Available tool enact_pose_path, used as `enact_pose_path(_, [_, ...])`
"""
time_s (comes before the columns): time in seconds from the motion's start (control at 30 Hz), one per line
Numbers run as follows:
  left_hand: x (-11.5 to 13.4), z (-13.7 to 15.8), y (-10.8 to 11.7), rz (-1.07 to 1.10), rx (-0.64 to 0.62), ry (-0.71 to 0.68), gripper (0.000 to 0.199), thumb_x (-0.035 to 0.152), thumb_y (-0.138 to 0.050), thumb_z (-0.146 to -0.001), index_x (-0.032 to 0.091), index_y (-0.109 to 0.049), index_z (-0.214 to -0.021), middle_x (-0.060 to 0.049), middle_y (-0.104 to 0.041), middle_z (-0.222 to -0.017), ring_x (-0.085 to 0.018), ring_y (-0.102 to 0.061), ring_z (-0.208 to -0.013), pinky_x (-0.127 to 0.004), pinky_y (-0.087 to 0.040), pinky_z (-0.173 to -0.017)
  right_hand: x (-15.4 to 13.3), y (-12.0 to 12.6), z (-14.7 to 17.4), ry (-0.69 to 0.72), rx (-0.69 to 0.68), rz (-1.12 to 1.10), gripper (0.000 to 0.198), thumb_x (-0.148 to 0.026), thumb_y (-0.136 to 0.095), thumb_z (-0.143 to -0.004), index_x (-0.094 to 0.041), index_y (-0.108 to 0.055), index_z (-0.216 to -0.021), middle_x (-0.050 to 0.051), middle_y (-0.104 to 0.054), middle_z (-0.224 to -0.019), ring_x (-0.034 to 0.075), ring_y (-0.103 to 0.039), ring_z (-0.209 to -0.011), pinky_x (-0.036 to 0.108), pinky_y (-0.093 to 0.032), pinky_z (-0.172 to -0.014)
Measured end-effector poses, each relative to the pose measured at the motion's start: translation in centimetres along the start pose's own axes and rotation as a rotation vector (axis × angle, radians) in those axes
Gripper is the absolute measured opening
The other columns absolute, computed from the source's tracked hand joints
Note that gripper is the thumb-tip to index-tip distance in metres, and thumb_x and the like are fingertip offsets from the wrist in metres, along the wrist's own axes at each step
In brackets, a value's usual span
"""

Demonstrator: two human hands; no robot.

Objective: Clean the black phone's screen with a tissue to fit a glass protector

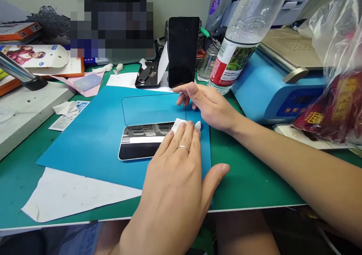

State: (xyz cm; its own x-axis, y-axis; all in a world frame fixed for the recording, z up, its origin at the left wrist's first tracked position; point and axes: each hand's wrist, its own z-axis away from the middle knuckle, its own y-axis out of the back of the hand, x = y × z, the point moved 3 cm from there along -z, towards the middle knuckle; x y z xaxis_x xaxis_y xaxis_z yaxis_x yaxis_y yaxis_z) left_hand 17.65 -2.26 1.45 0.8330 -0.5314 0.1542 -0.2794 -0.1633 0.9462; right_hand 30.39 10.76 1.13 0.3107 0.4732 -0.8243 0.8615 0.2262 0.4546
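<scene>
A phone (138,152) lies flat on a blue mat (85,123), its dark screen mirroring white stripes. My left hand (177,168), wearing a ring, reaches over the phone's right part with fingers straight and thumb spread wide. Beneath its fingertips a white wipe (178,123) is pressed on the phone's right end. Behind the phone stands a tilted clear screen protector (152,106) with a thin black border. My right hand (210,106) pinches the protector's right end between thumb and fingers. The phone's right end is hidden under my left hand and the wipe.
A second dark phone (183,51) stands upright at the back. Right of it are a tilted plastic bottle (237,40), a glass jar (207,63) and a blue scale (254,85). White paper (82,194) sticks out under the mat. A white lamp base (25,112) stands left.
</scene>
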Motion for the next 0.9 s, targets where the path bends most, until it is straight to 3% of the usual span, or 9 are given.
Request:
enact_pose_path(0.13, [-1.1,0.7,0.3,-0.006,-0.021,0.019,0.073,0.056,-0.026,-0.113,0.003,-0.051,-0.157,-0.016,-0.050,-0.162,-0.035,-0.044,-0.155,-0.058,-0.046,-0.122,0.0,0.1,0.0,0.003,-0.008,-0.007,0.070,-0.075,-0.037,-0.103,-0.018,-0.076,-0.115,0.007,-0.075,-0.099,0.018,-0.067,-0.090,0.031,-0.048,-0.075])
enact_pose_path(0.5, [-7.1,3.2,2.1,-0.043,-0.032,0.205,0.067,0.055,-0.025,-0.114,0.012,-0.050,-0.159,-0.010,-0.049,-0.166,-0.033,-0.044,-0.156,-0.062,-0.040,-0.126,0.0,0.3,-0.4,-0.051,0.018,0.017,0.064,-0.075,-0.043,-0.102,-0.024,-0.079,-0.118,0.008,-0.078,-0.100,0.023,-0.067,-0.091,0.036,-0.050,-0.073])
enact_pose_path(0.9, [-9.7,6.5,3.5,-0.064,-0.047,0.203,0.066,0.054,-0.024,-0.114,0.014,-0.042,-0.165,-0.006,-0.044,-0.168,-0.025,-0.042,-0.157,-0.053,-0.039,-0.129,-0.4,0.2,-0.6,-0.092,0.056,0.037,0.060,-0.078,-0.046,-0.099,-0.029,-0.079,-0.111,0.007,-0.076,-0.098,0.025,-0.067,-0.090,0.038,-0.048,-0.070])
